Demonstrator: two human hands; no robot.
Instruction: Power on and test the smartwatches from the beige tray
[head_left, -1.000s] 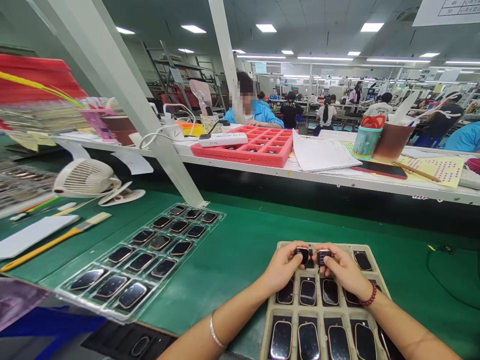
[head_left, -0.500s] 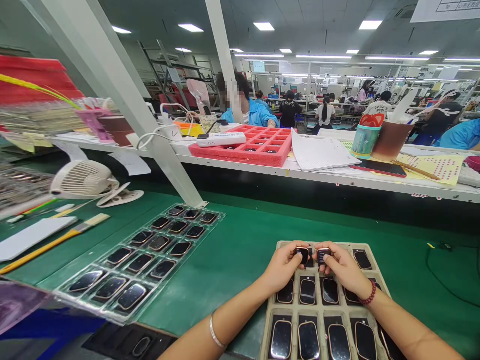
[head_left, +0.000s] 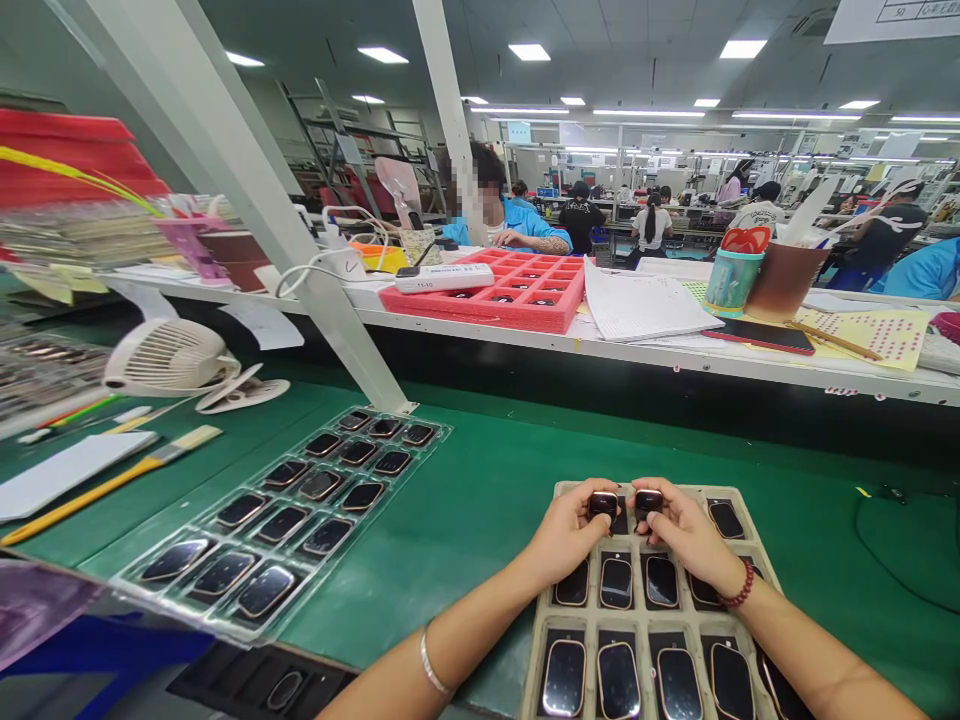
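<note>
One small watch [head_left: 603,504], strapless, sits in the left hand [head_left: 574,528], pinched between thumb and fingers, and a second watch [head_left: 648,502] is pinched the same way in the right hand [head_left: 686,532]. Both are held side by side, a narrow gap between them, above the far row of the pale tray [head_left: 630,619], which lies on the green bench [head_left: 487,480] with more watches in its pockets. From where I stand, each looks light enough for a fingertip grip, and stiff all through, with nothing that would bend or squash. The glass front looks smooth and shiny, so I'd expect it to slip under a dry thumb and to mark or chip if knocked against its neighbour. The thin metal-coloured rim seems the best place to hold, thumb on one edge and fingers opposite; both thumbs lap onto the lower part of the glass, which could leave smudges. The fingers behind are mostly hidden, so I can't tell how far they wrap around. Compared with half a second ago, the hands are in nearly the same spot, but the lines of pale writing on the screens have given way to mostly dark glass, with only a faint mark on each.
</note>
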